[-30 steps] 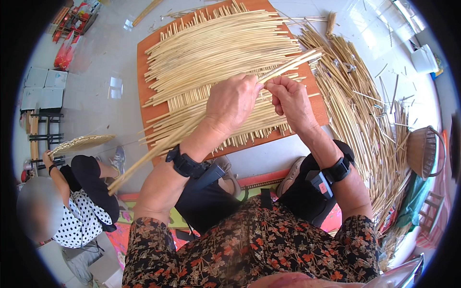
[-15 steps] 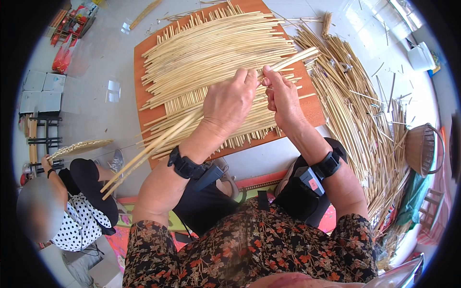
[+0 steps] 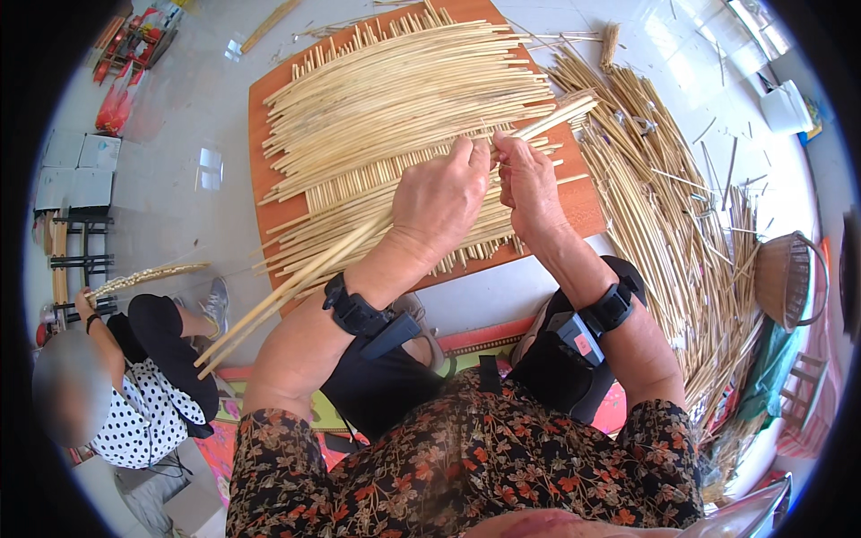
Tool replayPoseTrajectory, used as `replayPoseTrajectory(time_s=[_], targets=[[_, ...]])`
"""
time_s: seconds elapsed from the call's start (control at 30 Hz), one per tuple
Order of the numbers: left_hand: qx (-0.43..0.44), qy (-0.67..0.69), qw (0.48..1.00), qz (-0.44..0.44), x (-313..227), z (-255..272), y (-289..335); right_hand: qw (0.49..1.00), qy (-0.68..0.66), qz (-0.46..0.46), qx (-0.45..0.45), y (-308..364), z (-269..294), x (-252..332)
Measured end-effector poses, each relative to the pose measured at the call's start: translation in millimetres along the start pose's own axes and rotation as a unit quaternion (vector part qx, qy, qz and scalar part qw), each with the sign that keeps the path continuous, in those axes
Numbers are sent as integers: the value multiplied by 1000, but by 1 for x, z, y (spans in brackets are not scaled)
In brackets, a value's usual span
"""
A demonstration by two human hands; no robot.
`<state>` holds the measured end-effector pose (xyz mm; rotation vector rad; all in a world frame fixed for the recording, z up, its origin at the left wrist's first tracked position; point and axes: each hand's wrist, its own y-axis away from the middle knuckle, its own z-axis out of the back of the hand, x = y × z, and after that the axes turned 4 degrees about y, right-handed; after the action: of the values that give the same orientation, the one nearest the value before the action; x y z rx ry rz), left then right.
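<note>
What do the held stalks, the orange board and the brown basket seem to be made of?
Held stalks: probably dried plant stems; slim, yellowish, fairly matte.
Board: perhaps wood or laminate; flat, evenly coloured, smooth.
Basket: possibly wicker or plastic; its wall looks woven, but too small to tell.

Floral black shirt (image 3: 466,453), black wristbands (image 3: 350,307)

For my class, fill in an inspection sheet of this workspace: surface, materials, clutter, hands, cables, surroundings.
Surface: orange-brown board, largely covered.
Job's things: pale stalks laid crosswise in layers on it; a few held stalks slant above them.
Clutter: stalk heap on the floor at right.
Hands: left hand closed around the held stalks; right hand close beside it, anything it pinches too small to tell.
Cables: nothing seen for certain.
Surroundings: seated co-worker at left; basket and white bucket at right.
</note>
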<state>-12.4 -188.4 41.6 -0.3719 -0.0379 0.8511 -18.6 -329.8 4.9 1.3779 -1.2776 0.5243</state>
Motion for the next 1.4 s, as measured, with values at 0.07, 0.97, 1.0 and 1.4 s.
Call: replayPoseTrajectory(time_s=[0.07,0.97,1.0,1.4], targets=[[5,15,1000,11,0,-7,2,1000,-27,-4,3,-1,0,-1],[0,36,995,-93,100,-1,-32,817,489,205,227,-93,-22,55],[-2,27,994,-103,105,-4,-34,818,489,197,230,-102,-25,50],[59,63,994,-73,127,-59,-43,788,568,159,177,-166,-39,19]])
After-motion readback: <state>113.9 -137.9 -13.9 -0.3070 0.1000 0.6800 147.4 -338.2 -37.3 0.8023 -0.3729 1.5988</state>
